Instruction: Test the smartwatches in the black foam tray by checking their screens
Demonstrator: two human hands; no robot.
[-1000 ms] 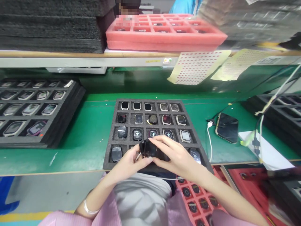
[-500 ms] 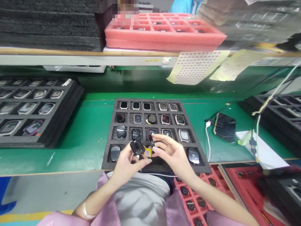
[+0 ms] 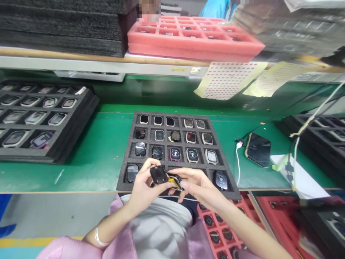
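Observation:
Over the near edge of a dark grey foam tray, both hands work on an opened smartwatch. My left hand pinches its flat black square half, tilted with the face turned upward. Opposite it, my right hand grips the rounded dark case half by its edge. Between the two halves shows a yellow battery, partly covered by my fingers. Square watches, among them a purple-rimmed watch with a lit face, sit in the tray's compartments. The fingers hide part of the front row.
Left stands another foam tray of watches. A dark phone-like device and a white cable lie to the right. Above is a shelf with a pink foam tray and hanging sticker sheets. Red trays sit below the bench edge.
My right hand has lowered and turned the case half, which now tilts beside the black half. The purple-rimmed watch behind it has come into full view. The camera has shifted slightly.

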